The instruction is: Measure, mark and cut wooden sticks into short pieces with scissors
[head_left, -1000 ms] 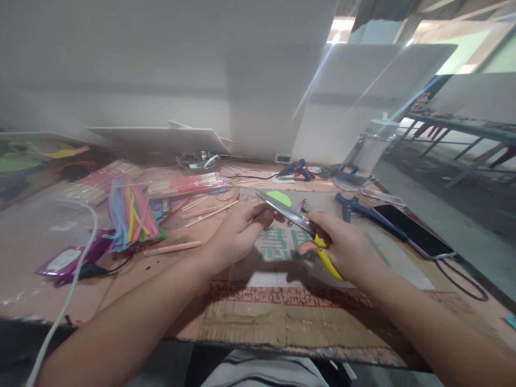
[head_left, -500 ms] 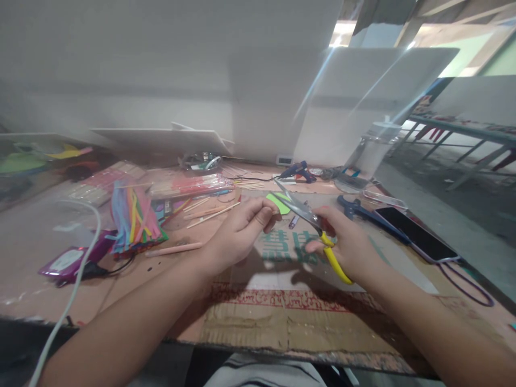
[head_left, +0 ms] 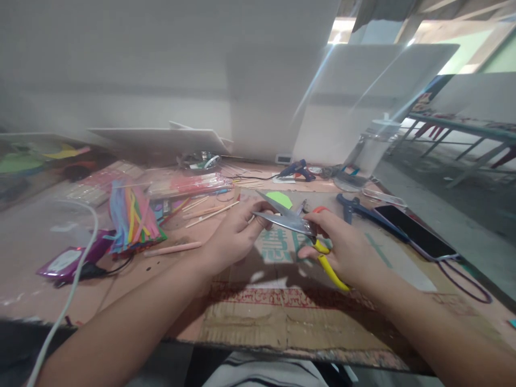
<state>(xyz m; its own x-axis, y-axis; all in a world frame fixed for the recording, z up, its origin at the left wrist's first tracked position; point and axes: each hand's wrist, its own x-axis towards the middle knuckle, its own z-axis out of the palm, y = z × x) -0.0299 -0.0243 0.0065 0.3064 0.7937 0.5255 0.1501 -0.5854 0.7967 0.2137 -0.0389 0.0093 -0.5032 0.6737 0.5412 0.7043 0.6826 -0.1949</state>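
Head view, right hand: the person's right hand (head_left: 346,236) is clamped on the handles of a pair of metal scissors with yellow-and-orange grips (head_left: 288,221).
Scissors: held above the work surface in front of the person, blades spread in a V, tips pointing left toward the other hand.
Left hand: the left hand (head_left: 237,231) has thumb and fingers drawn together at the blade ends; whether anything small is pinched there cannot be told. The blades overlap its fingertips in view, and contact is unclear.
Under the hands: a white sheet with green block-like characters (head_left: 268,280), lying on a flat piece of brown cardboard with a red patterned band (head_left: 245,325).
Beyond the blades: a bright lime-green flat piece (head_left: 282,200) lies on the table.
Right side: a dark smartphone with a purple strap loop (head_left: 417,231) rests near a dark blue long-handled tool (head_left: 363,209); behind them stands a clear plastic container with a pale lid (head_left: 368,153).
Back edge: a dark blue glue gun (head_left: 296,171).
Left side: a bundle of multicoloured fuzzy strips (head_left: 135,215), with thin pale wooden sticks (head_left: 212,214) between it and the left hand; a shiny purple packet (head_left: 64,263) lies nearer the person, with a white cable (head_left: 83,252) crossing in front.
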